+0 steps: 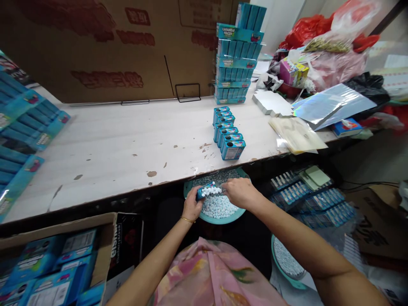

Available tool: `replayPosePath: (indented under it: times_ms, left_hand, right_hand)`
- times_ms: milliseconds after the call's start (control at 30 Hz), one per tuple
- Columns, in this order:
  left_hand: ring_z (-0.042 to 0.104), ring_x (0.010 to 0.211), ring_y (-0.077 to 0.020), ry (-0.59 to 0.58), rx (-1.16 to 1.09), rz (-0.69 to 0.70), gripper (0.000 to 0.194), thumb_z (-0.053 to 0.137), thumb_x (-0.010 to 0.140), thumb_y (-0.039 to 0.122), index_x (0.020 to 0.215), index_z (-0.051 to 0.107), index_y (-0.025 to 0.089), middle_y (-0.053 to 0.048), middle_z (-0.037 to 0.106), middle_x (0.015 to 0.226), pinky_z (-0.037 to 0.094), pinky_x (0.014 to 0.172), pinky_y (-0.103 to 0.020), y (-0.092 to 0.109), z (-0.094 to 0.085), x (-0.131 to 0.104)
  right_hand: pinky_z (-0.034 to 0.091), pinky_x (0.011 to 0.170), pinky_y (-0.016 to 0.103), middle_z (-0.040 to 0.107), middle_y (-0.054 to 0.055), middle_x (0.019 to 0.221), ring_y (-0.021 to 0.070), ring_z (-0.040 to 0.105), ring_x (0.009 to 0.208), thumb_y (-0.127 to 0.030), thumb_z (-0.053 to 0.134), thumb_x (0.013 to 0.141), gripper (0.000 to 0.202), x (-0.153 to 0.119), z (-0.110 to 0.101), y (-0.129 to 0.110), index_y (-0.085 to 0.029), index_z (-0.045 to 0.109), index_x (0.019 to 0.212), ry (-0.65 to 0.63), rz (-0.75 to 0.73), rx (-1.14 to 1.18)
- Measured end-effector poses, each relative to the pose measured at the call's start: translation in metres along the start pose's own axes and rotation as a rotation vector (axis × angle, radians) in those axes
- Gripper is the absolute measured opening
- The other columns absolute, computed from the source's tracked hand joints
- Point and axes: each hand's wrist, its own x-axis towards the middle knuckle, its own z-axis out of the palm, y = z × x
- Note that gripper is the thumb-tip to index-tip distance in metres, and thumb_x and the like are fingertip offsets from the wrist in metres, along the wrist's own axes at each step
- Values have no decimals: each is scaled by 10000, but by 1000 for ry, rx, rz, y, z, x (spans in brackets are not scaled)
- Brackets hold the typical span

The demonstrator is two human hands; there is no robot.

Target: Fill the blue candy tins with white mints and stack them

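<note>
My left hand (191,207) is closed round a small blue candy tin (200,194), held tilted over a turquoise basin (223,220). White round candies (219,208) fill the basin, and more of them lie heaped at the tin's mouth. Just right of the tin is my right hand (239,193), its fingers curled together above the candies. What those fingers hold, if anything, is hidden. On the table edge beyond the basin stands a row of several blue tins (233,150).
A tall stack of blue display boxes (234,63) stands against a large cardboard box (111,51); more display boxes (28,123) are at left. An open carton (108,250) holds blue packages. A second candy basin (295,282) sits low right. Plastic sheets (298,134) lie on the table.
</note>
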Motion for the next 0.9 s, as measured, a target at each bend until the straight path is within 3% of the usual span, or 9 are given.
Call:
replayPosePath:
  times_ms: [233,400,533,733,900]
  left_hand:
    - [519,953,-202,21,1,19,372,498,654,160,1026,490,175,-68,556,1011,405,859,-361,-4,-2,-1]
    - [534,925,-189,37,-68,-3,339,524,671,200,1007,479,181,-56,564,979,417,845,-350,-6,-12,-3]
    - [542,903,-174,30,-149,-10,321,531,683,224,997,475,184,-47,564,968,425,832,-330,-2,-13,-6]
    - [545,916,-174,31,-219,-29,339,532,676,203,1009,473,187,-49,569,984,422,841,-328,-2,-3,-8]
    - [520,988,-196,20,-30,83,427,461,632,74,1036,496,207,-53,570,1052,376,899,-374,0,-5,-6]
  right_hand:
    - [405,652,298,615,109,869,201,582,782,-199,366,803,247,-3,-12,-15,-170,604,861,5,-46,-99]
    - [380,670,270,591,85,917,180,562,822,-286,348,839,285,-17,-11,6,-214,550,1028,43,19,-85]
    - [351,657,268,581,80,896,179,546,822,-268,351,841,288,-22,-5,20,-224,526,1066,68,68,-114]
    - [311,674,296,568,108,881,185,520,805,-137,328,823,315,-21,3,0,-176,502,1083,128,-30,-149]
    - [300,679,290,566,95,893,178,506,811,-166,324,836,325,-24,2,1,-196,488,1115,184,-54,-132]
